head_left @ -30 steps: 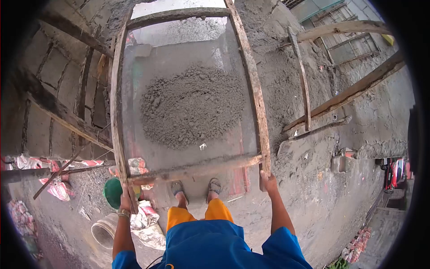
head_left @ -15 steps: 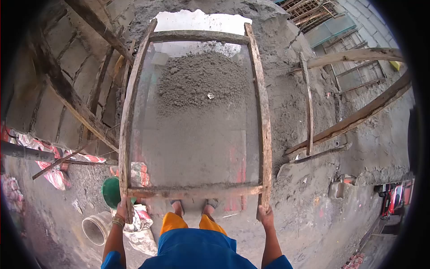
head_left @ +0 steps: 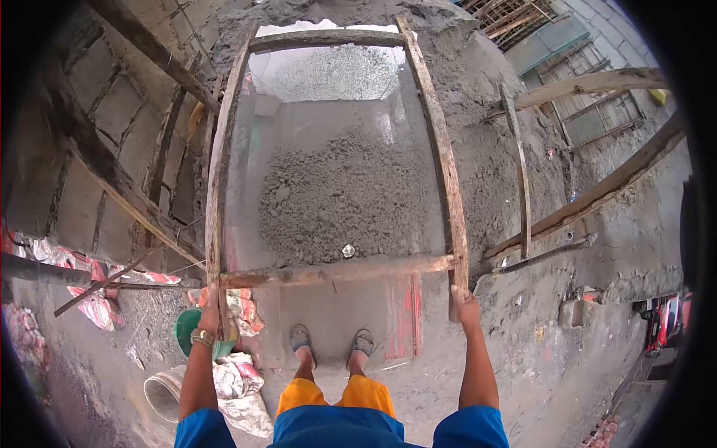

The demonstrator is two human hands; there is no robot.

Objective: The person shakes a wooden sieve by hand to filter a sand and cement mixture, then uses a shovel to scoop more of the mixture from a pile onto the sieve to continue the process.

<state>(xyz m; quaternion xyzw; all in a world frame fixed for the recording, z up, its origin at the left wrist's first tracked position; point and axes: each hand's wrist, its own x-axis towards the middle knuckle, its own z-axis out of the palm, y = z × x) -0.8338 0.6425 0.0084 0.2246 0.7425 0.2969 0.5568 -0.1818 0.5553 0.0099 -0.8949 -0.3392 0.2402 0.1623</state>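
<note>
Both hands hold a long wooden-framed sieve [head_left: 441, 134] with a fine mesh bottom. My left hand [head_left: 210, 316] is wrapped round the end of its left side rail. Round the right rail's end, my right hand [head_left: 463, 305] is closed. Coarse grey sand [head_left: 340, 198] lies heaped on the mesh, towards the near crossbar [head_left: 336, 271]. A small whitish lump [head_left: 348, 252] rests on the sand near that bar. Through the mesh at the far end a bright white patch [head_left: 328, 71] shows.
Wooden poles [head_left: 112, 160] slant along a block wall at left. More timber poles [head_left: 590, 194] stand at right. By my left arm are a green bucket [head_left: 187, 332], a whitish bucket [head_left: 163, 394] and sacks [head_left: 243, 399]. My sandalled feet [head_left: 363, 341] stand on grey ground.
The sieve has shifted away from me, with both arms stretched further forward. The sand and whitish lump have slid over the mesh towards the near crossbar, baring the far end.
</note>
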